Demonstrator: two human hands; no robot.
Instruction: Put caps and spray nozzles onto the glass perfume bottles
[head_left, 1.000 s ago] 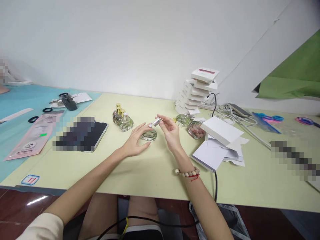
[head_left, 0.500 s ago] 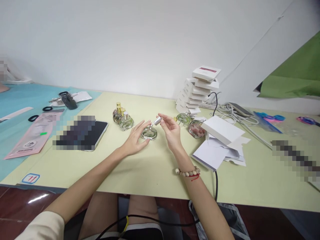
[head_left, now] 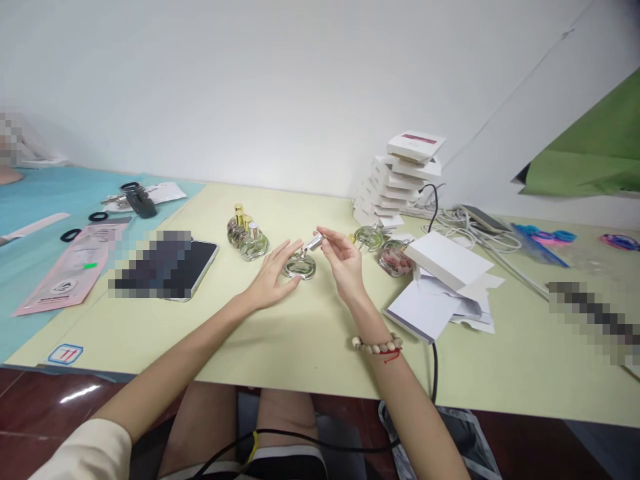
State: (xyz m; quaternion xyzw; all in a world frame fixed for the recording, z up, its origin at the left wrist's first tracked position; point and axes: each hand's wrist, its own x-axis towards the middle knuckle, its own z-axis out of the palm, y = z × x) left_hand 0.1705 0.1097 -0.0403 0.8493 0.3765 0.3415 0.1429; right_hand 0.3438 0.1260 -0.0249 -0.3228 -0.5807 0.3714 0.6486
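A clear glass perfume bottle [head_left: 300, 268] with a greenish look lies on the yellow tabletop in front of me. My left hand [head_left: 273, 277] reaches around its left side, thumb at the near edge and fingers by the far edge, steadying it. Between the thumb and fingertips of my right hand [head_left: 344, 263] is a slim silver cap [head_left: 315, 241], tilted just above the bottle's neck. Whether cap and neck touch, I cannot tell. Beyond my right hand are a greenish bottle [head_left: 369, 238] and a pinkish one [head_left: 395, 259]. Several capped bottles [head_left: 254, 245] are grouped at the left.
White boxes [head_left: 415, 148] are stacked by the wall. Opened white cartons [head_left: 423, 307] lie at the right, near tangled white cables [head_left: 465, 230]. Leftward are a phone [head_left: 200, 263], a pink packet [head_left: 67, 280] and a dark jar [head_left: 139, 200] on a blue cover.
The view has shifted very slightly. Both hands, the bottle and the silver cap keep nearly the same positions relative to each other.
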